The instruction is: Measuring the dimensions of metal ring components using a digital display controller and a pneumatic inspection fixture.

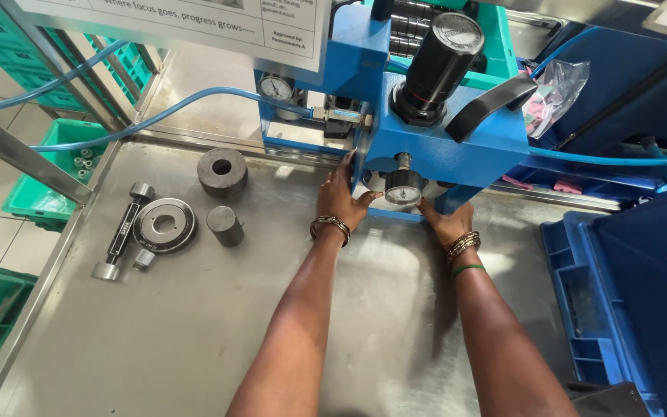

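A steel table (194, 340) carries two metal rings (222, 171) (164, 225), a cylinder (225, 225) (upright), a plug gauge (121, 232) and a blue press (441, 139).

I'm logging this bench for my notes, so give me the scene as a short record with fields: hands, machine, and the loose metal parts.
Left hand: left hand pressed against the front of the blue press, beside its small gauge
Right hand: right hand under the press base, fingers hidden
Wrists: bangles on both
Loose parts: bored cylinder, flat ring, solid plug, double-ended pin gauge
Surface: steel table
Right side: blue crate
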